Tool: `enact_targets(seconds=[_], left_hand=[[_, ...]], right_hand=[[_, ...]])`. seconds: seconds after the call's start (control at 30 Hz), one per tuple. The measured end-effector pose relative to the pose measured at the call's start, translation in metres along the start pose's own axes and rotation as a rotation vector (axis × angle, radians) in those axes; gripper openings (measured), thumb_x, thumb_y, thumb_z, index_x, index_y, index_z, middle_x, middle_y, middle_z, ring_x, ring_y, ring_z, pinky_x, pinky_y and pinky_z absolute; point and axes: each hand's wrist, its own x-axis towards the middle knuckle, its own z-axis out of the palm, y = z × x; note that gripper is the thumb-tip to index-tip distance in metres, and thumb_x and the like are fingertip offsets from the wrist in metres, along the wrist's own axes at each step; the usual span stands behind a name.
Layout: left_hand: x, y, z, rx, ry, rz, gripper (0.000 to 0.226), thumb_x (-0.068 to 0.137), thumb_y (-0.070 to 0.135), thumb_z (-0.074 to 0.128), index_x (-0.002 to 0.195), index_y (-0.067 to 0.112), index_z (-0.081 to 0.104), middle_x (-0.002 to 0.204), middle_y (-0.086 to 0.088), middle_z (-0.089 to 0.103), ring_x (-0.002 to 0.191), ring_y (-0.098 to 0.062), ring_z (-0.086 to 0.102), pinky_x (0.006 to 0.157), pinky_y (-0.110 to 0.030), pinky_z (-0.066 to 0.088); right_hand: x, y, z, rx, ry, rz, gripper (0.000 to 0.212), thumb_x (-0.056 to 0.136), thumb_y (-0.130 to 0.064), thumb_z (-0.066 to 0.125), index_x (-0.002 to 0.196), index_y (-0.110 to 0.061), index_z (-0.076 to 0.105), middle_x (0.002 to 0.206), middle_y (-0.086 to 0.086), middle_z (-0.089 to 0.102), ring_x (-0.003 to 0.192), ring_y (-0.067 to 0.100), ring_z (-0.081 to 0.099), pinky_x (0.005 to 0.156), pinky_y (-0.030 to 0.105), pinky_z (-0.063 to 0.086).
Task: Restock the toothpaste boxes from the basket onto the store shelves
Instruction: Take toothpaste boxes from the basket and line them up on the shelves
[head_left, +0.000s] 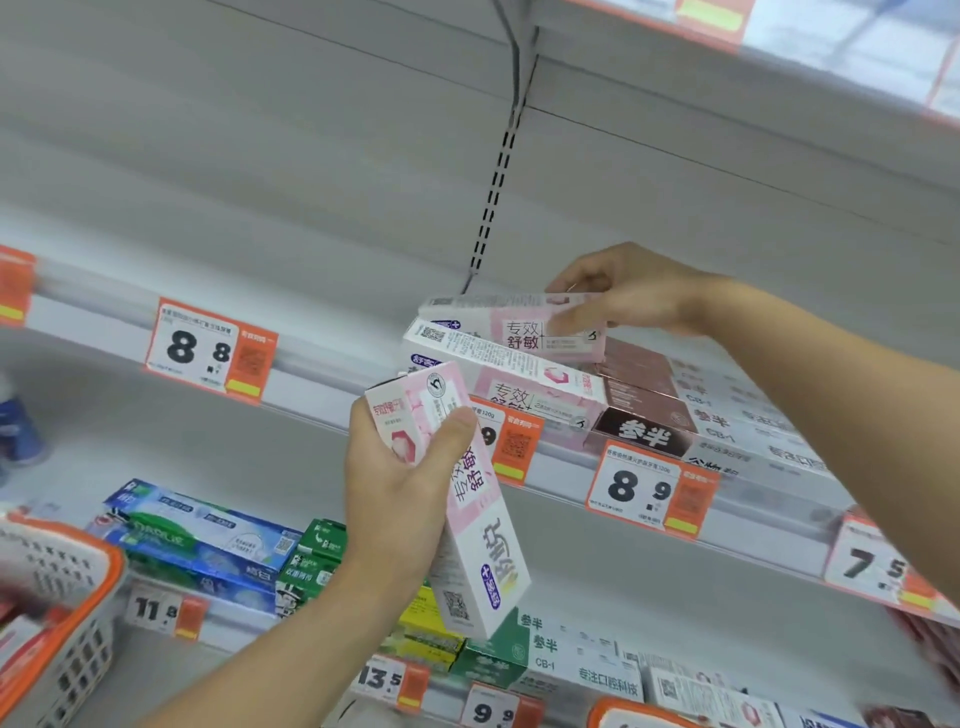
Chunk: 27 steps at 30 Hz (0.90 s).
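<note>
Pink-and-white toothpaste boxes, one in each of your hands at the middle shelf.

Your right hand (631, 299) grips the end of a pink box (519, 325), fingers on top and thumb on the front, and the box lies flat on a second pink box (511, 387) at the shelf (322, 371) edge. Just beside that pile sit dark brown boxes (647, 410), touching it. Your left hand (400, 483) is wrapped round a third pink box (470, 512), thumb across its face, and you hold it tilted in front of the shelf, below the pile and apart from it. An orange-rimmed basket (67, 603) shows at the lower left; what lies inside it is too blurred to tell, perhaps more boxes. Blue and green boxes (208, 540) lie on the shelf beneath.
</note>
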Motion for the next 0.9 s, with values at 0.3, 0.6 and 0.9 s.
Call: enact_targets(seconds=[0.3,0.6,0.9], left_hand=[[-0.004,0.005,0.011,-0.055,0.033,0.049,0.037,0.068,0.032,0.075,0.098,0.019,0.058,0.085,0.001,0.074,0.080,-0.019,0.073,0.069,-0.039,0.060],[-0.006,0.003,0.011,-0.039,0.039,0.052,0.037,0.070,0.031,0.074,0.099,0.016,0.056,0.086,-0.001,0.073,0.082,-0.024,0.074,0.068,-0.040,0.061],[0.005,0.005,0.005,-0.202,0.078,0.001,0.030,0.076,0.031,0.073,0.099,0.021,0.057,0.085,-0.005,0.070,0.083,-0.033,0.071,0.075,-0.049,0.057]], right_hand=[[-0.007,0.007,0.004,0.012,0.085,-0.097,0.046,0.078,-0.032,0.083,0.121,-0.021,0.069,0.117,-0.008,0.070,0.107,0.008,0.066,0.099,0.024,0.050],[-0.005,0.005,0.029,-0.142,-0.018,-0.059,0.043,0.086,-0.052,0.070,0.118,-0.023,0.067,0.117,-0.007,0.066,0.109,0.012,0.062,0.099,0.031,0.048],[-0.076,-0.030,0.055,0.017,0.241,-0.477,0.005,0.094,-0.021,0.066,0.094,-0.017,0.068,0.081,-0.013,0.069,0.071,0.001,0.063,0.065,0.014,0.047]])
